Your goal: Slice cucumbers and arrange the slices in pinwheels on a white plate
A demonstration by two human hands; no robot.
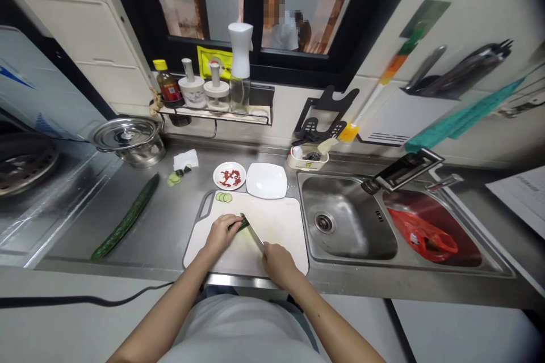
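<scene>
On the white cutting board [281,218], my left hand [223,232] holds down a short piece of cucumber [243,223], its fingers closed round it. My right hand [279,261] grips the handle of a kitchen knife [254,231]. The blade points away to the upper left, its tip end at the cucumber's right side. A few cucumber slices [223,197] lie at the board's upper left corner. Just behind the board stand a plate of chopped red pieces [230,176] and a white square plate [266,180]. My left fingers hide part of the cucumber.
A whole cucumber [126,218] lies left of the board, near a lidded steel pot [128,139] and cucumber scraps [174,178]. To the right is a double sink [349,221] with a red plastic bag [426,235]. A condiment rack [217,114] hangs under the window.
</scene>
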